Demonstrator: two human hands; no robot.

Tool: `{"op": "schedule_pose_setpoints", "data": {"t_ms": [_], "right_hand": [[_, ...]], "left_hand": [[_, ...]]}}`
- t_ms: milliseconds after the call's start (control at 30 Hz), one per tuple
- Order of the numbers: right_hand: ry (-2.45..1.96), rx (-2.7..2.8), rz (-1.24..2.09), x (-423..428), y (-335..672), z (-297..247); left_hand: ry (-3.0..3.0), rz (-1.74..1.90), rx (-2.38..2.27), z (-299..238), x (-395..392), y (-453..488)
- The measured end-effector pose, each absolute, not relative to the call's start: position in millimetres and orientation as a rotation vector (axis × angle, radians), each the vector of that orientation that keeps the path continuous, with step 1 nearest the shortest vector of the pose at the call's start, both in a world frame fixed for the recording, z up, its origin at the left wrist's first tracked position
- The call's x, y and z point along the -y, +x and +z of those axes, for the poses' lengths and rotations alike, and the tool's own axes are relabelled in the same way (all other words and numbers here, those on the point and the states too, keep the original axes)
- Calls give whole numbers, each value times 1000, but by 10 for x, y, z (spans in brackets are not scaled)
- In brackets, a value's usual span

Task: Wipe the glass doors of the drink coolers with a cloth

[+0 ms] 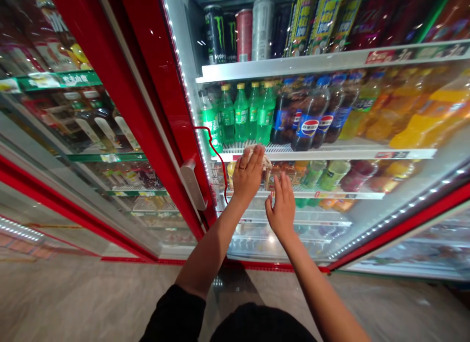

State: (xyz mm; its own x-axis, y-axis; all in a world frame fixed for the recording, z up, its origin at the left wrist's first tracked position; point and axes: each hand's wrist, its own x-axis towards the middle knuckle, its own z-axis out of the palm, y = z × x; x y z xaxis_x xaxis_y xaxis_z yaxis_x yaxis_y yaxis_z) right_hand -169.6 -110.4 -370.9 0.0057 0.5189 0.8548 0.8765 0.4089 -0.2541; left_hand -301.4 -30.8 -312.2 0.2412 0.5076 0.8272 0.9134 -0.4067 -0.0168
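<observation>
My left hand (249, 174) reaches into the open fridge and presses a pale crumpled cloth (266, 162) against the front rim of the white wire shelf (352, 152). A ring shows on one finger. Green soda bottles (240, 114) and dark cola bottles (310, 116) stand on that shelf just above the hand. My right hand (282, 206) is lower and to the right, fingers stretched upward and apart, holding nothing, in front of the shelf below (345, 195) with its lying bottles.
The red fridge door (147, 102) stands open at the left, its grey handle (194, 184) near my left forearm. Cans (253, 31) fill the top shelf and orange drinks (422, 111) the right. A red cord (213, 146) hangs by the frame. Another glass-fronted cooler (66, 116) is at left.
</observation>
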Motion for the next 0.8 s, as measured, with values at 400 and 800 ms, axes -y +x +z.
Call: {"op": "schedule_pose_setpoints", "data": {"t_ms": [400, 800], "right_hand": [[-1258, 1652, -410, 1109, -1859, -3699], [-1250, 1685, -397, 1119, -2027, -3723]], "left_hand": [[-2014, -1022, 1312, -3139, 346, -3487], [-2205, -780, 1093, -3262, 238, -3785]]}}
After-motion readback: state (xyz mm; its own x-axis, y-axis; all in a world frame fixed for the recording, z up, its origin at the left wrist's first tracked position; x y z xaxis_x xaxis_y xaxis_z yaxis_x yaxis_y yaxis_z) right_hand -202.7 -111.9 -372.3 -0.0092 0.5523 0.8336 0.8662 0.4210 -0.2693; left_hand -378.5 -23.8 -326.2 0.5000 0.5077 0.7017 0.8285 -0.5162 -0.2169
